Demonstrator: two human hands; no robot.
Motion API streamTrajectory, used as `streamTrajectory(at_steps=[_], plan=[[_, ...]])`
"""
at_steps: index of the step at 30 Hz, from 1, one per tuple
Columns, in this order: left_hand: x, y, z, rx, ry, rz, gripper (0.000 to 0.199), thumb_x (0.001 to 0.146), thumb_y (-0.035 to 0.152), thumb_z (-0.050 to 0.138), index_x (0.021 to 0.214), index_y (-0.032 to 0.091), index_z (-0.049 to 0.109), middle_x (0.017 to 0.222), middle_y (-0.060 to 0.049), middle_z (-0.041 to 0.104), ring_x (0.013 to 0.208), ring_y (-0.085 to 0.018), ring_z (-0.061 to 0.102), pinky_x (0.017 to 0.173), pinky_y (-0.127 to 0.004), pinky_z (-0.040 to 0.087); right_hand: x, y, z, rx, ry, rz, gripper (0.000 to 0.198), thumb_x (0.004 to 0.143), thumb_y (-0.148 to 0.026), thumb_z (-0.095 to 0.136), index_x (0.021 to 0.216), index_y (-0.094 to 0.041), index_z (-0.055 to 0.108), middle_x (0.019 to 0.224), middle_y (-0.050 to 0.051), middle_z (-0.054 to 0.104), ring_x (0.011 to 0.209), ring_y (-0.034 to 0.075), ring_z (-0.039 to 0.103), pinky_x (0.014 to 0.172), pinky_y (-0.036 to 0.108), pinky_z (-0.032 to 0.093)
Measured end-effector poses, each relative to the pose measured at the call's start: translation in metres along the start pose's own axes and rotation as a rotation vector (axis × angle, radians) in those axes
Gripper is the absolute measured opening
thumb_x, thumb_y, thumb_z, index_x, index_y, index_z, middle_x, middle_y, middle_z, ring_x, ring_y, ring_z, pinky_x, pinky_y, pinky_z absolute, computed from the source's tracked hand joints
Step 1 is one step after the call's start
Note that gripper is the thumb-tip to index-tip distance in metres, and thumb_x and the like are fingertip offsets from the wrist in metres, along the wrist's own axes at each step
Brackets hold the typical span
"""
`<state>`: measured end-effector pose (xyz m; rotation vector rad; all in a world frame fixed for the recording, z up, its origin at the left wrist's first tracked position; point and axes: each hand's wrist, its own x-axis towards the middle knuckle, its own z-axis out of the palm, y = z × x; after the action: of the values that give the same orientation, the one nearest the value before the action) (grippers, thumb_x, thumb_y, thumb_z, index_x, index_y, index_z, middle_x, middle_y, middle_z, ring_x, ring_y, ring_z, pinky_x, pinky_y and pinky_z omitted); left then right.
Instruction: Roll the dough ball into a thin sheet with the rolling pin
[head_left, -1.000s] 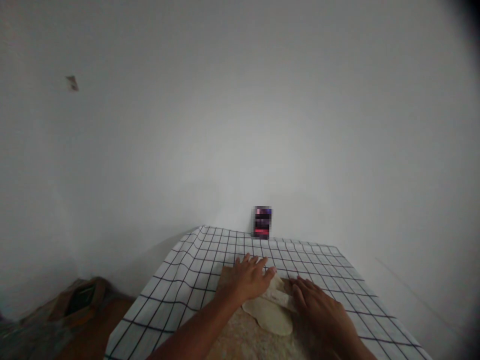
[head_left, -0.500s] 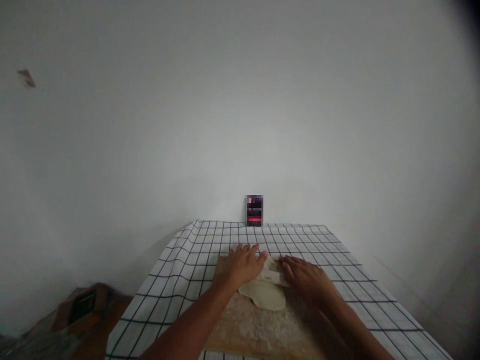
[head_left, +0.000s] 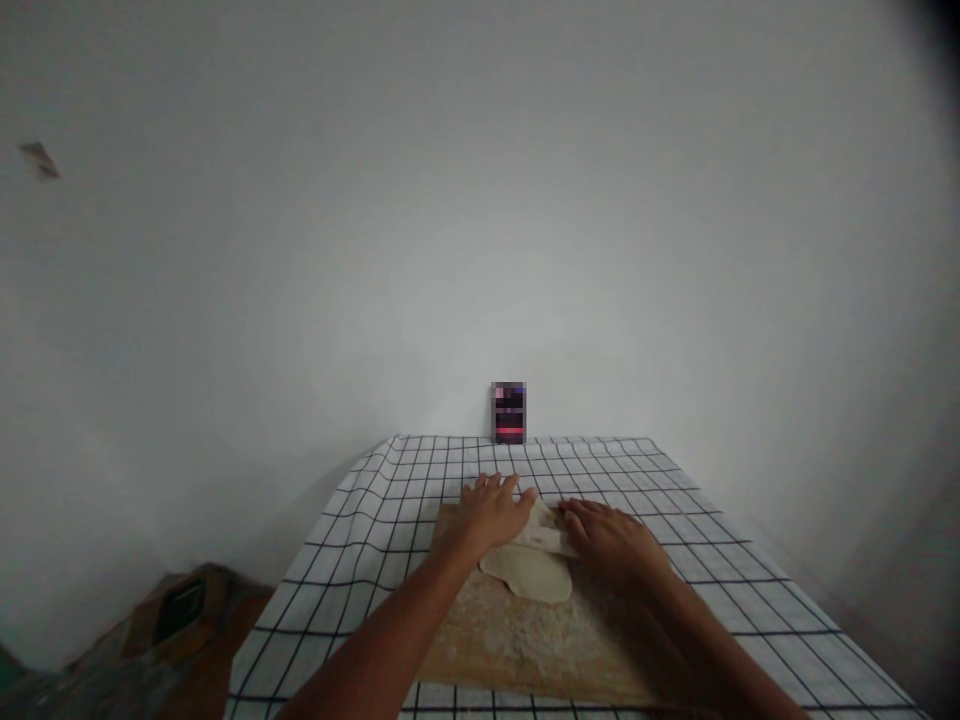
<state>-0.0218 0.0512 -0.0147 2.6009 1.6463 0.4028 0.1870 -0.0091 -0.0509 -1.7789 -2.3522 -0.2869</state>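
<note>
**Two hands on a rolling pin at the far end of a floured board**

A table under a white cloth with a black grid (head_left: 375,520) stands pushed against a plain pale wall (head_left: 480,200); a floured wooden board (head_left: 525,645) lies along the middle of the cloth, reaching toward its near edge. On the far half of the board lies a flat oval of pale dough (head_left: 529,578); a pale rolling pin (head_left: 544,537) rests across the dough's far edge. The left hand (head_left: 491,512) lies flat, fingers spread, on the pin's left end; the right hand (head_left: 611,540) lies flat on its right end, palm down, neither hand closed around it. At the cloth's far edge, against the wall, stands a small dark box (head_left: 508,412), its face blurred. Beyond the table's left edge, low in the room, sits a brown object (head_left: 180,615) that is too dim to identify; a small dark mark (head_left: 39,160) shows high on the wall at the left.
</note>
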Motion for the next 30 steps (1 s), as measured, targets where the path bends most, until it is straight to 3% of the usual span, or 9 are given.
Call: streamTrajectory(at_steps=[6, 10, 13, 20, 25, 30], plan=[[-0.040, 0.007, 0.008, 0.027, 0.111, 0.027, 0.060, 0.107, 0.058, 0.037, 0.153, 0.022, 0.053, 0.161, -0.013, 0.049, 0.153, -0.035, 0.038, 0.124, -0.059, 0.032, 0.005, -0.006, -0.013, 0.031, -0.062, 0.027, 0.041, 0.104, -0.021, 0.038, 0.129, -0.023, 0.071, 0.141, 0.012, 0.069, 0.126, 0.029, 0.067, 0.104, 0.047, 0.054], [-0.020, 0.001, 0.004, -0.025, 0.011, 0.002, 0.061, 0.106, 0.062, 0.038, 0.150, 0.024, 0.055, 0.156, -0.009, 0.057, 0.147, -0.033, 0.047, 0.119, -0.054, 0.040, 0.006, -0.008, -0.017, 0.020, -0.094, 0.063, 0.042, 0.105, -0.023, 0.036, 0.131, -0.024, 0.069, 0.139, 0.012, 0.070, 0.121, 0.029, 0.071, 0.099, 0.046, 0.056], [-0.005, -0.001, 0.002, -0.031, 0.008, -0.011, 0.056, 0.106, 0.060, 0.037, 0.143, 0.026, 0.060, 0.147, -0.008, 0.064, 0.140, -0.031, 0.055, 0.115, -0.053, 0.044, 0.004, -0.008, -0.017, 0.014, -0.095, 0.035, 0.042, 0.104, -0.022, 0.036, 0.130, -0.024, 0.069, 0.142, 0.012, 0.068, 0.125, 0.030, 0.068, 0.099, 0.050, 0.056], [-0.040, 0.001, 0.019, 0.003, 0.131, 0.040, 0.059, 0.107, 0.061, 0.034, 0.149, 0.025, 0.056, 0.158, -0.011, 0.053, 0.151, -0.033, 0.042, 0.123, -0.056, 0.035, 0.008, -0.005, -0.011, 0.046, -0.077, 0.021, 0.042, 0.105, -0.025, 0.036, 0.128, -0.026, 0.071, 0.142, 0.011, 0.068, 0.124, 0.031, 0.069, 0.101, 0.050, 0.056], [-0.013, -0.004, 0.005, -0.012, 0.034, 0.001, 0.055, 0.107, 0.059, 0.039, 0.145, 0.024, 0.059, 0.151, -0.011, 0.060, 0.143, -0.031, 0.052, 0.116, -0.053, 0.044, 0.011, -0.006, -0.014, 0.081, -0.105, 0.041, 0.044, 0.107, -0.031, 0.032, 0.131, -0.025, 0.069, 0.139, 0.011, 0.070, 0.120, 0.028, 0.070, 0.100, 0.045, 0.055], [-0.022, 0.002, 0.009, 0.023, 0.113, 0.006, 0.051, 0.107, 0.054, 0.042, 0.142, 0.023, 0.062, 0.152, -0.012, 0.060, 0.146, -0.035, 0.048, 0.119, -0.059, 0.040, 0.009, -0.008, -0.017, 0.085, -0.105, 0.032, 0.048, 0.109, -0.032, 0.027, 0.136, -0.022, 0.065, 0.143, 0.012, 0.068, 0.128, 0.028, 0.066, 0.105, 0.047, 0.053]])
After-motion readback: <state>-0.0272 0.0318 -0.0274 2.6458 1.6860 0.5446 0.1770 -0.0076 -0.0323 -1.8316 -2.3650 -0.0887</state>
